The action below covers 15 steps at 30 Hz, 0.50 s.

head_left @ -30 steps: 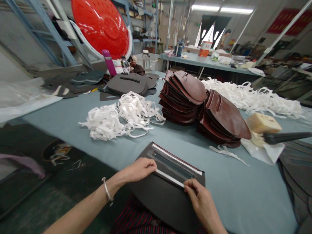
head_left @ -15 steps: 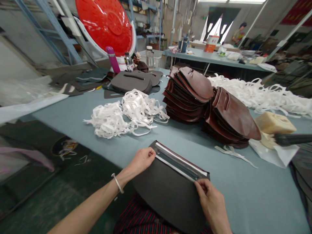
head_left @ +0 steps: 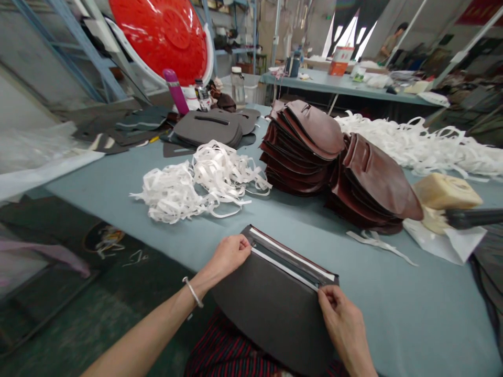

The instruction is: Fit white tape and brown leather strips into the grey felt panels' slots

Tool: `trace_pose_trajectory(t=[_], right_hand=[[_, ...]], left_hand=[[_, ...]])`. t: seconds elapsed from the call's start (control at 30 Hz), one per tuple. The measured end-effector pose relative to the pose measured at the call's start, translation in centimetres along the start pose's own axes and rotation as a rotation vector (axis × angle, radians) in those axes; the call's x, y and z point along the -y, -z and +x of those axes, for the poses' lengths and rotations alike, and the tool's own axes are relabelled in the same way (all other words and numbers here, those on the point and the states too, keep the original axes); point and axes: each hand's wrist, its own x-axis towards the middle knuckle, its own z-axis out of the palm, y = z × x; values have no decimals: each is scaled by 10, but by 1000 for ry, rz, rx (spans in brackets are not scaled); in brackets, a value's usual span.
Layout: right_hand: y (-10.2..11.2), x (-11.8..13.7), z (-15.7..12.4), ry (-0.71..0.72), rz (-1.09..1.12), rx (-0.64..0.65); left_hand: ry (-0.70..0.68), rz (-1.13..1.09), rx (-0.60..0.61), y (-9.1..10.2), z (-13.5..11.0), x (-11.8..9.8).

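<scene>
A dark grey panel (head_left: 271, 314) with a rounded lower edge lies over the table's front edge and my lap. Along its straight far end runs a long dark slot (head_left: 286, 263), bordered by a lower white strip (head_left: 283, 269) and an upper white strip (head_left: 295, 255). My left hand (head_left: 231, 253) is closed in a pinch at the left end of the lower strip. At that strip's right end, my right hand (head_left: 342, 317) also pinches, thumb against curled fingers. The fingertips hide both ends of the strip.
Beyond the panel are a tangle of white strips (head_left: 173, 193) and two stacks of brown leather pieces (head_left: 310, 152). Grey panels (head_left: 208, 128) lie farther back. At right are a yellowish block (head_left: 448, 191) and a black handle (head_left: 475, 217). A person (head_left: 391, 42) is in the background.
The view has shifted slightly. My right fingertips are a little farther right along the lower strip's end; my left hand stays at the other end.
</scene>
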Motion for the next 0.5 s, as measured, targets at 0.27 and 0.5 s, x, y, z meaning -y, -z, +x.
trace_pose_trajectory(t=[0.27, 0.5], right_hand=[[7, 2, 4, -16, 74, 8], [10, 2, 7, -72, 143, -6]], left_hand=[[-79, 111, -111, -11, -10, -7], [-474, 365, -309, -27, -36, -2]])
